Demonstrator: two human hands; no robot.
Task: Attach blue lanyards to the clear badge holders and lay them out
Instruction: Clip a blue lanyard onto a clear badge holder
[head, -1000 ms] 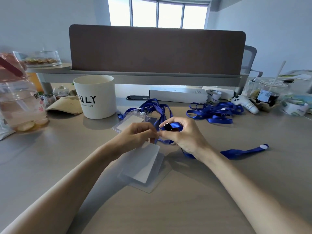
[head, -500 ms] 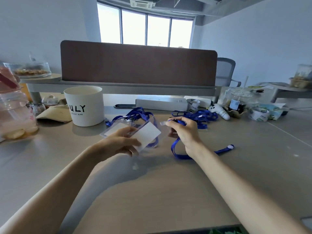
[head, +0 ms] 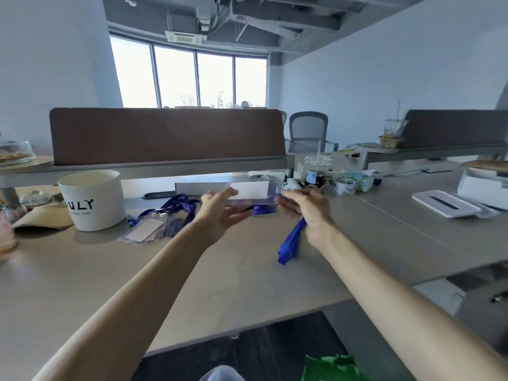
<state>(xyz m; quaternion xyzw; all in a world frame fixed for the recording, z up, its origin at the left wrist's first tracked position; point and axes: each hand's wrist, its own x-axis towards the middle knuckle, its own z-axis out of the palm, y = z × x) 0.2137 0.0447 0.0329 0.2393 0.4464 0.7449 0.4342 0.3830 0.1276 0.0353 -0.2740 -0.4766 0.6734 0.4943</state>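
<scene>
Centre frame, raised above the desk: your left hand pinches the left end of one clear badge holder, thumb on top, fingers loosely spread beneath. Your right hand is curled round one blue lanyard right at the holder's right edge, and the strap hangs down toward the desk. Is the clip thru the slot? Can't tell, too blurred. Risks, as I judge them: the left grip looks light, so a tug from the right could pull the holder free. An unseated clip may drop off when laid out. The dangling strap could snag, & the lidded drink cup just behind your right hand could get knocked. Count: 1 holder & 1 lanyard in hand. Left-centre there's a pile of badge holders w/ tangled lanyards, at least 2, exact no. unclear. Also 1 white cup.
</scene>
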